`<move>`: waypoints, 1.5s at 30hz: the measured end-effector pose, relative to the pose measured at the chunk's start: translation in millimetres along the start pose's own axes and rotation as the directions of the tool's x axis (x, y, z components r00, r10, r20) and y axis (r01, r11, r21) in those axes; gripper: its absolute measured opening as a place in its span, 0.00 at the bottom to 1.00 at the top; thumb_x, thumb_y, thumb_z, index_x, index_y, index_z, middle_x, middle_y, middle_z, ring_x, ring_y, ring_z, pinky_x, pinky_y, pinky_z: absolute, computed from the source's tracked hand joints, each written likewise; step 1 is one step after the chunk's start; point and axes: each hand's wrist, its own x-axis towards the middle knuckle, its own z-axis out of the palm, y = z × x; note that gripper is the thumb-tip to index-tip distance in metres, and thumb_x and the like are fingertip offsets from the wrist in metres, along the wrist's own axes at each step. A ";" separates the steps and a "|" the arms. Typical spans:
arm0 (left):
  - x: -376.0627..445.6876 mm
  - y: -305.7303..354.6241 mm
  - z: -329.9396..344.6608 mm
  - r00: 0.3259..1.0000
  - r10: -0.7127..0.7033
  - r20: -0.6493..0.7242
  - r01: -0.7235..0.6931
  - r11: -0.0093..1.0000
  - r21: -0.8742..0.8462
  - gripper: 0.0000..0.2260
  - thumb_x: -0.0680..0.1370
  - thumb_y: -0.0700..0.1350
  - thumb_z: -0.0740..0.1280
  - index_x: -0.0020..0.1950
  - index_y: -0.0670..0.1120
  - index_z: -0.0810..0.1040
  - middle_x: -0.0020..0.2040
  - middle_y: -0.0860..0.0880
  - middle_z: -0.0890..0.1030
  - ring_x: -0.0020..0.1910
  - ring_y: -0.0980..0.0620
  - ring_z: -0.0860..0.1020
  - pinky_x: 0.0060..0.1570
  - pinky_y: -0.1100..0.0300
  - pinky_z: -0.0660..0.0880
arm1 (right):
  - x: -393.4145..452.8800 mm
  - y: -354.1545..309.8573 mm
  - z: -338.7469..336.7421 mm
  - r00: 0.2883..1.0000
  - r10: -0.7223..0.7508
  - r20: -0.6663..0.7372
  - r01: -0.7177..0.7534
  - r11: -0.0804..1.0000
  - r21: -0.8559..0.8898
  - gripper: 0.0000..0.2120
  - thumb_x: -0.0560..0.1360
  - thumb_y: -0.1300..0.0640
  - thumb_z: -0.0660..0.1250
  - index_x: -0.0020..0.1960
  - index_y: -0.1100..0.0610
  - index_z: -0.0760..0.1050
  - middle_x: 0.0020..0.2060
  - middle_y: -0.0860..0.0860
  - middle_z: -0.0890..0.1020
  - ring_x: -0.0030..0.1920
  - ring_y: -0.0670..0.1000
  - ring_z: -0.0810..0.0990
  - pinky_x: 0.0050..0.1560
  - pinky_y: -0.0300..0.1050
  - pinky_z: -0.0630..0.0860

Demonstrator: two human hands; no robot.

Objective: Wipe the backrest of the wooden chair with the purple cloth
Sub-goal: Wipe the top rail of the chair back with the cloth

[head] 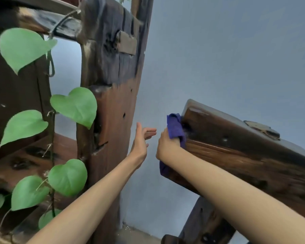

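The chair's backrest [245, 155] is a thick, dark, weathered wooden plank that slants across the right side of the view. My right hand [166, 144] grips the purple cloth [175, 127] and presses it against the plank's left end. Part of the cloth also hangs below my wrist along the plank's edge. My left hand [141, 140] hovers in the air just left of the cloth, fingers spread, holding nothing and touching nothing.
A rough dark wooden post [113, 85] with shelves [33, 155] stands at the left. A vine with large green leaves [74, 104] trails over it. A pale blue wall [227, 50] fills the background. A chair leg [206, 224] shows at the bottom right.
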 end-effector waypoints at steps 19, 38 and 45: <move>9.5 35.5 39.0 0.981 -0.083 0.177 0.082 0.997 0.015 0.33 0.83 0.64 0.38 0.58 0.47 0.77 0.65 0.39 0.80 0.63 0.43 0.77 0.72 0.38 0.66 | -74.7 89.2 -59.5 0.858 0.415 -0.304 -0.377 0.909 0.178 0.21 0.79 0.43 0.55 0.57 0.52 0.82 0.60 0.55 0.82 0.62 0.59 0.76 0.62 0.53 0.67; 11.6 72.7 119.1 0.891 0.413 0.190 -0.433 0.898 0.078 0.20 0.78 0.54 0.55 0.55 0.49 0.84 0.54 0.51 0.85 0.56 0.50 0.82 0.58 0.55 0.77 | -143.2 109.2 58.4 0.602 0.677 -0.424 -0.177 0.631 0.755 0.33 0.71 0.19 0.43 0.74 0.26 0.56 0.73 0.44 0.73 0.73 0.54 0.71 0.69 0.60 0.70; 12.8 71.5 114.0 0.904 0.389 0.180 -0.421 0.884 0.204 0.18 0.86 0.50 0.53 0.69 0.46 0.75 0.62 0.49 0.77 0.62 0.50 0.75 0.58 0.62 0.72 | -128.1 174.9 63.3 0.859 0.468 -0.207 -0.114 0.569 0.814 0.28 0.83 0.37 0.43 0.61 0.52 0.76 0.64 0.55 0.80 0.63 0.59 0.77 0.68 0.54 0.67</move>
